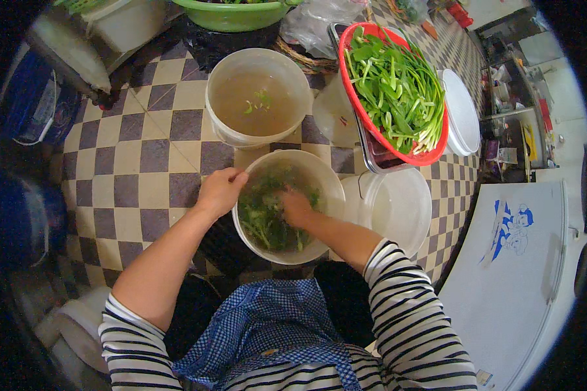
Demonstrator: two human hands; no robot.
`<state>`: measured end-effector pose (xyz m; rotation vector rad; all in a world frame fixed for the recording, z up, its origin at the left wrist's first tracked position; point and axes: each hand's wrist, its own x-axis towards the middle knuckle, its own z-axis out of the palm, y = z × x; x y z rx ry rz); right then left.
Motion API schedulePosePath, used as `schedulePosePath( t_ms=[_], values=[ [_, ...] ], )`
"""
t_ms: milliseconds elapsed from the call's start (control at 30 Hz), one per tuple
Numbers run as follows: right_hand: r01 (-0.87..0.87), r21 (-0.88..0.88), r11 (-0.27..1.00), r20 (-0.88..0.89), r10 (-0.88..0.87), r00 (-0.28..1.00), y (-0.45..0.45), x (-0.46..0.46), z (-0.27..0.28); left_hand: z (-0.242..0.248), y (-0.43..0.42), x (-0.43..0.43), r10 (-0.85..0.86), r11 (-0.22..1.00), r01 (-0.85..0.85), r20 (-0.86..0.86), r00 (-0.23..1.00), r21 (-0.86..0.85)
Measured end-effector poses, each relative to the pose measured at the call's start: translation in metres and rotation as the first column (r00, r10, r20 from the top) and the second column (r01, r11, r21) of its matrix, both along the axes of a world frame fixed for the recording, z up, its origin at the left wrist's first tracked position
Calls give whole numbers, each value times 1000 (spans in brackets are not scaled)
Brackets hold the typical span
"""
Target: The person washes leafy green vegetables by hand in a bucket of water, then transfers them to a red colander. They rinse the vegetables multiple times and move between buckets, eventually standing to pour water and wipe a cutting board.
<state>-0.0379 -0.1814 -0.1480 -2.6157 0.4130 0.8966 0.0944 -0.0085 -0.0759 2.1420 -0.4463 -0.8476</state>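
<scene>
In front of me on the floor stands a white plastic bucket [333,195] with leafy greens [266,215] in murky water. My left hand [221,189] grips the bucket's left rim between thumb and fingers. Down inside the bucket, my right hand [297,207] is among the greens, partly under the water and blurred. Whether its fingers close on any stems I cannot tell. Just beyond stands a second white bucket [259,105] of brownish water, a few bits of green leaf afloat in it.
Right of the buckets, a red plastic basin [343,58] heaped with greens and scallions [396,88] rests on a metal tray [372,163]. Near it are a translucent bucket [401,210] and a white lidded bucket [462,112]. A green basin [232,17] sits at the back; a white chest freezer [508,288] stands right.
</scene>
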Motion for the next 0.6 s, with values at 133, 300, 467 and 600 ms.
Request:
schedulePosePath(
  t_ms=[133, 300, 467, 600],
  values=[
    [182, 248, 951, 190, -232, 954, -5, 1, 40, -6, 3, 1, -36, 999, 34, 116, 993, 19],
    [312, 461, 831, 163, -424, 891, -19, -1, 96, 0, 4, 2, -23, 998, 18, 76, 997, 61],
    [378, 579, 723, 89, -516, 852, -38, -8, 108, 4, 2, -1, 12, 1000, -13, 60, 998, 25],
    [459, 634, 622, 38, -619, 785, -39, -7, 113, 1, 3, -1, 120, 993, -120, -25, 992, 18]
  ],
)
